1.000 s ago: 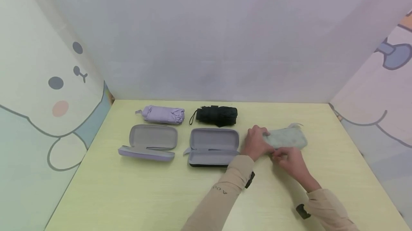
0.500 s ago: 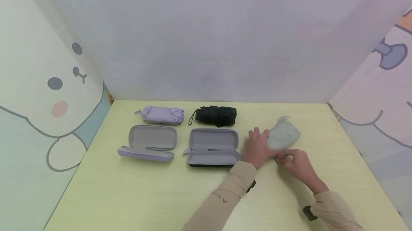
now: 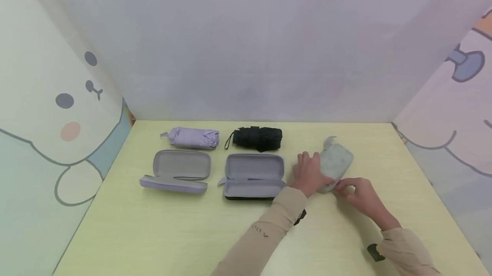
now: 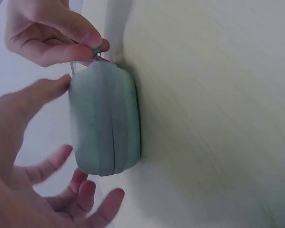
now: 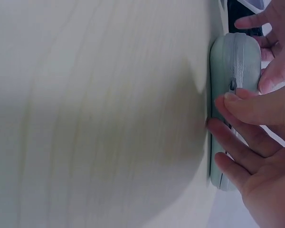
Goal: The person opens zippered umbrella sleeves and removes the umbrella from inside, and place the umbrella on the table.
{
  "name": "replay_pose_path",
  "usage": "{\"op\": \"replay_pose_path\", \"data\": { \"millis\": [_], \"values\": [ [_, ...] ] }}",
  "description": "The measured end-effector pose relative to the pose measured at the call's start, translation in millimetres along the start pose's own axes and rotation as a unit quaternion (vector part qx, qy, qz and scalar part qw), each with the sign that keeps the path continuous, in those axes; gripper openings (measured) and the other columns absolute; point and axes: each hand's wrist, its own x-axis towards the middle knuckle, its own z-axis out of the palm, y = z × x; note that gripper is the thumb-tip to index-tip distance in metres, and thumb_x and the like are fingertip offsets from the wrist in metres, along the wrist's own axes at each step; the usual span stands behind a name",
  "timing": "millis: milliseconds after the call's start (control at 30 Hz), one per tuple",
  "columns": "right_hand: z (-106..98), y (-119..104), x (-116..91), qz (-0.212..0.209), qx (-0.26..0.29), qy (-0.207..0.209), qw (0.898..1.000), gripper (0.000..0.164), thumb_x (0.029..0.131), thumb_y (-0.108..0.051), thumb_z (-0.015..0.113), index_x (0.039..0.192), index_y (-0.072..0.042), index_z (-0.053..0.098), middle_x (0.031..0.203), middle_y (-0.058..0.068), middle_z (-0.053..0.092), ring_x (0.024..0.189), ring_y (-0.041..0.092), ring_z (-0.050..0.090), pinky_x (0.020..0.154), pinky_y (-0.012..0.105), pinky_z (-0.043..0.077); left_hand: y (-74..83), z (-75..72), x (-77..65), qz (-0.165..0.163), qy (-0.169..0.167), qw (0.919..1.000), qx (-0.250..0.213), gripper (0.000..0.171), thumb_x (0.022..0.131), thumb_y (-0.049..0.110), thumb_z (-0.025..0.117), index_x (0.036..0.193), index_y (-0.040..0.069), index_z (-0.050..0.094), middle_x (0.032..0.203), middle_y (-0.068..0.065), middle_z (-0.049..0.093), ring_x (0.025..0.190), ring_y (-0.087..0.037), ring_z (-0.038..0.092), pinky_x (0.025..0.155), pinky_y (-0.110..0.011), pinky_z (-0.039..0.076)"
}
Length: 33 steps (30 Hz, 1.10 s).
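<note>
A pale green zip case (image 3: pixel 336 160) with rounded corners lies aslant on the table at the right in the head view. My left hand (image 3: pixel 308 175) spans its left end, thumb on the near side and fingers toward the far side. In the left wrist view, that thumb and the fingers flank the end of the case, where the zip seam runs down the middle. My right hand (image 3: pixel 360 195) is at the near edge, thumb and forefinger pinching the zipper pull (image 5: pixel 232 84). A fabric loop (image 3: pixel 329 142) sticks out at the far end.
Left of the hands lies an open black case with grey lining (image 3: pixel 255 167), close to my left forearm. Farther left is an open purple case (image 3: pixel 182 164). A folded black umbrella (image 3: pixel 257 138) and a folded lilac umbrella (image 3: pixel 194 138) lie behind them on the yellow table (image 3: pixel 153 233).
The green case has turned so its far end swings up and leftward. My right hand has shifted slightly right with the zipper pull; my left hand has stayed at the case's left end.
</note>
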Motion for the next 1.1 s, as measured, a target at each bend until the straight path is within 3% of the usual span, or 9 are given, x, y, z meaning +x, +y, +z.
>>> {"op": "replay_pose_path", "data": {
  "millis": [133, 267, 500, 867, 1100],
  "values": [
    [-0.5, 0.8, 0.9, 0.002, 0.004, -0.015, 1.000, 0.028, 0.068, 0.013, 0.067, 0.071, -0.014, 0.074, 0.081, 0.002, 0.072, 0.085, 0.020, 0.066, 0.072, 0.034, 0.052, 1.2, -4.5, 4.7, 0.031, -0.036, 0.9989, 0.002, 0.061, 0.064, 0.053, 0.080, 0.115, 0.027, 0.058, 0.097, 0.005, 0.046, 0.085, -0.010, 0.039, 0.059, -0.023, 0.033],
    [-0.2, 0.8, 1.7, -0.005, 0.004, -0.018, 1.000, 0.029, 0.067, 0.013, 0.067, 0.071, -0.014, 0.073, 0.081, 0.001, 0.072, 0.085, 0.021, 0.066, 0.073, 0.037, 0.052, 2.6, -5.3, 6.6, 0.033, -0.049, 0.9983, -0.003, 0.066, 0.062, 0.052, 0.081, 0.119, 0.030, 0.057, 0.099, 0.006, 0.048, 0.085, -0.010, 0.039, 0.060, -0.023, 0.033],
    [-2.5, -2.0, 0.3, -0.005, 0.000, -0.015, 1.000, 0.028, 0.067, 0.013, 0.066, 0.070, -0.014, 0.073, 0.079, 0.000, 0.071, 0.082, 0.019, 0.066, 0.071, 0.036, 0.052, 4.6, -2.3, 8.7, 0.016, -0.059, 0.9980, -0.015, 0.070, 0.058, 0.055, 0.082, 0.118, 0.031, 0.056, 0.101, 0.005, 0.048, 0.087, -0.014, 0.042, 0.060, -0.025, 0.035],
    [-3.5, 0.2, -3.2, -0.007, -0.015, -0.008, 1.000, 0.027, 0.068, 0.012, 0.069, 0.069, -0.015, 0.073, 0.077, -0.002, 0.071, 0.081, 0.023, 0.067, 0.072, 0.042, 0.051, 12.9, 0.9, 10.2, -0.033, -0.052, 0.9973, 0.040, 0.081, 0.056, 0.064, 0.079, 0.122, 0.030, 0.048, 0.095, 0.001, 0.052, 0.082, -0.015, 0.050, 0.061, -0.025, 0.038],
    [-5.9, -1.5, -5.2, -0.004, 0.021, -0.011, 1.000, 0.027, 0.069, 0.017, 0.069, 0.071, -0.010, 0.073, 0.075, -0.001, 0.071, 0.073, 0.017, 0.068, 0.064, 0.036, 0.055, 15.8, -0.4, 11.1, -0.053, -0.052, 0.9962, 0.047, 0.085, 0.057, 0.067, 0.077, 0.124, 0.025, 0.045, 0.091, 0.000, 0.056, 0.081, -0.012, 0.052, 0.062, -0.023, 0.038]
  ]
}}
